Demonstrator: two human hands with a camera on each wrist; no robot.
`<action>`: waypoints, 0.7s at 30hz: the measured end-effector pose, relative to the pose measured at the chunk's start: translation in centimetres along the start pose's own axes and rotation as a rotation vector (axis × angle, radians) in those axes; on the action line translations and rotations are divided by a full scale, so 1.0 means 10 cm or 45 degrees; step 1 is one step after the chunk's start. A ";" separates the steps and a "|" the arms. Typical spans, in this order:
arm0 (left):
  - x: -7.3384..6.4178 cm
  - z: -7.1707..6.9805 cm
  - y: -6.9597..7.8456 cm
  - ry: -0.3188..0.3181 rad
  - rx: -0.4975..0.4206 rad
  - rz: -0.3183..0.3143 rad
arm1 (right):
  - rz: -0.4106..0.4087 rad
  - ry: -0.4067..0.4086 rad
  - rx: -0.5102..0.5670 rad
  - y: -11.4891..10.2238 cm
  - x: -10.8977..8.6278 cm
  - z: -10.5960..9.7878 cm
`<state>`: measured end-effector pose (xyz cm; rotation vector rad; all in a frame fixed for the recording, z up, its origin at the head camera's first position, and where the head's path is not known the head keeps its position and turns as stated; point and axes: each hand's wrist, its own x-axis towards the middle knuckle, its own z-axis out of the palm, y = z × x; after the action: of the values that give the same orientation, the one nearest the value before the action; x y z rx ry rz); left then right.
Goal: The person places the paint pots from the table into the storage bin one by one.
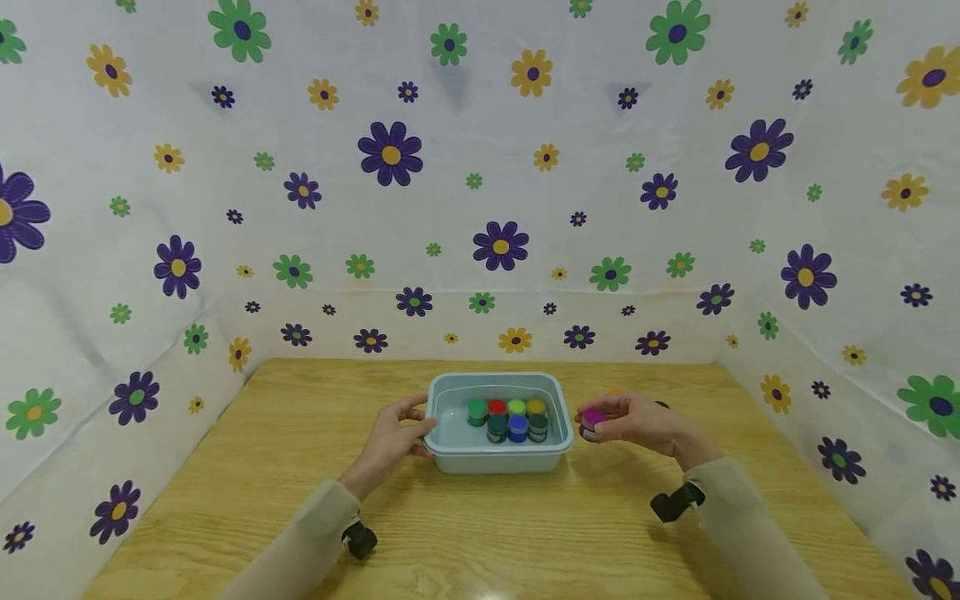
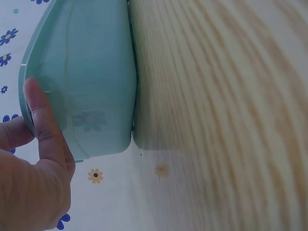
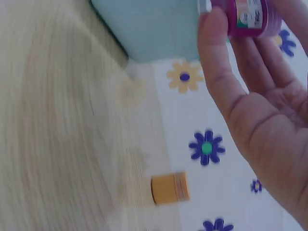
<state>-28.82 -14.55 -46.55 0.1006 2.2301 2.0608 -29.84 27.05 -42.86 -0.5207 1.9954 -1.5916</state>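
A light blue plastic tub (image 1: 498,462) stands on the wooden table, holding several small paint jars, among them a green jar (image 1: 477,412), a red jar (image 1: 497,407) and a blue jar (image 1: 517,428). My left hand (image 1: 392,437) grips the tub's left rim between thumb and fingers; in the left wrist view the hand (image 2: 41,159) shows at the rim. Just off the right rim, my right hand (image 1: 637,423) pinches a magenta paint jar (image 1: 592,423), lid up. The right wrist view shows the printed label of this jar (image 3: 250,17) between the fingertips.
Beyond the right hand stands an orange jar (image 3: 169,188), mostly hidden by the hand in the head view. A small dark thing (image 1: 662,405) peeks out behind the right wrist. White flowered cloth (image 1: 465,325) walls the table (image 1: 480,533) at the back and sides.
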 end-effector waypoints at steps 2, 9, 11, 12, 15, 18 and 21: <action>-0.01 0.00 0.00 0.003 0.000 -0.001 | -0.023 0.030 0.053 -0.01 0.03 0.06; -0.02 0.00 0.02 0.013 0.013 0.002 | -0.057 0.177 0.105 -0.09 0.12 0.23; -0.02 0.00 0.02 0.018 0.015 -0.002 | -0.060 0.206 0.079 -0.11 0.14 0.27; -0.03 0.00 0.02 0.021 0.015 -0.006 | -0.067 0.222 0.072 -0.12 0.16 0.29; -0.03 0.01 0.02 0.028 0.018 -0.016 | -0.083 0.266 0.073 -0.15 0.21 0.36; -0.02 0.01 0.02 0.023 0.026 -0.011 | -0.110 0.313 0.100 -0.17 0.28 0.42; -0.01 0.01 0.02 0.020 0.031 -0.008 | -0.131 0.328 0.117 -0.19 0.36 0.49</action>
<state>-28.70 -14.41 -46.37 0.0798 2.2616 2.0387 -29.65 20.70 -42.39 -0.4057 2.0958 -1.8857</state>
